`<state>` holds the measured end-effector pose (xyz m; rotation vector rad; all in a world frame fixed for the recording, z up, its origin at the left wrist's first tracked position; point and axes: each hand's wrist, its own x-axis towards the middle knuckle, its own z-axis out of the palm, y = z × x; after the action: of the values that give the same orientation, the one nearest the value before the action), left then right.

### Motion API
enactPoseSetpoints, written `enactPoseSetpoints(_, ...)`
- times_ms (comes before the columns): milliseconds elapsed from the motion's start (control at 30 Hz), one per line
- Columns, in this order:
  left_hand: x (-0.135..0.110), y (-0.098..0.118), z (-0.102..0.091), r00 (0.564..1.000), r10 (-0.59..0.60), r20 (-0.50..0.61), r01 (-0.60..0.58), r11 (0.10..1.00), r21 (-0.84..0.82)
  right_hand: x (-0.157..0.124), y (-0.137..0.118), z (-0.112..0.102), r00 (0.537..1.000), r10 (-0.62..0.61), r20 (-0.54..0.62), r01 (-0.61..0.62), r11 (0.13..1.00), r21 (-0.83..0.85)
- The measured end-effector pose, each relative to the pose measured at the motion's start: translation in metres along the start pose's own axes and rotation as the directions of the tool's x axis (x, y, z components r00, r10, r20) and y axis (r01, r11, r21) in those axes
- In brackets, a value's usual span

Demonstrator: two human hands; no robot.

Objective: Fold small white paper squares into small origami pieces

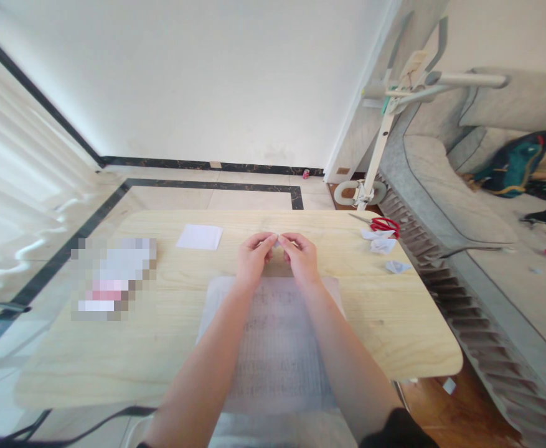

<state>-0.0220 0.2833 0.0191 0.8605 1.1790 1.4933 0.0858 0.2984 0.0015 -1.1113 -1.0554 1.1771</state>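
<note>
Between my fingertips is a small piece of folded white paper (277,241), mostly hidden by the fingers. My left hand (255,252) pinches it from the left with thumb and forefinger. From the other side my right hand (299,254) is closed on it in the same way. Both hands are just beyond the far edge of a large sheet (286,336) with faint rows of marks, which lies under my forearms. A stack of square white paper (200,237) rests on the table to the left of my hands.
Red-handled scissors (385,226) lie at the table's right edge beside folded paper pieces (381,241) and another folded piece (398,267). A blurred-out item (121,270) sits on the left of the wooden table (170,348). A grey sofa (510,261) stands to the right.
</note>
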Motion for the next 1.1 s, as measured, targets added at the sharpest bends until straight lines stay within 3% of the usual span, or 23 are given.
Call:
enactPoseSetpoints(533, -0.0015, 0.0048, 0.0016, 1.0, 0.004, -0.006, -0.003, 0.998, 0.063, 0.0007, 0.001, 0.0011, 1.0, -0.012, -0.024, 0.013, 0.999, 0.034)
enactPoseSetpoints(1100, 0.0005, 0.0012, 0.0001, 1.0, -0.017, -0.023, 0.018, 1.0, 0.007, 0.0007, 0.001, 0.0023, 0.999, 0.0, -0.051, 0.002, 0.999, 0.05)
